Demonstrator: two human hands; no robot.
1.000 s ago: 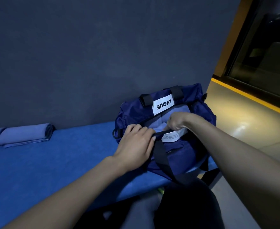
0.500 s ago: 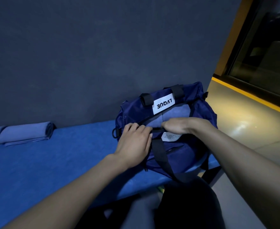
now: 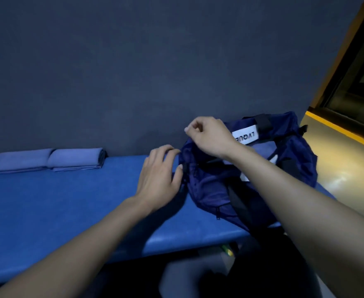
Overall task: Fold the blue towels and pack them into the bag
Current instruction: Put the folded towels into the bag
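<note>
The dark blue bag (image 3: 288, 168), with a white label (image 3: 244, 136), lies at the right end of the blue bench (image 3: 69, 203). A pale blue towel (image 3: 260, 147) shows inside its opening. My left hand (image 3: 159, 175) grips the bag's left end, thumb on the fabric. My right hand (image 3: 209, 134) hovers just above that same end with its fingers curled, pinching the bag's top edge; what sits between the fingertips is too small to make out. Two folded blue towels (image 3: 75, 158) (image 3: 20, 161) lie side by side at the bench's far left, against the wall.
A dark wall (image 3: 155, 72) runs behind the bench. A shiny floor with a yellow stripe (image 3: 338, 130) lies to the right. My dark-clothed legs (image 3: 241, 276) are below the bench's front edge.
My right hand has left the middle of the bag's opening and risen to its left end. My left hand has slid from the front of the bag to that same end. The view has swung left.
</note>
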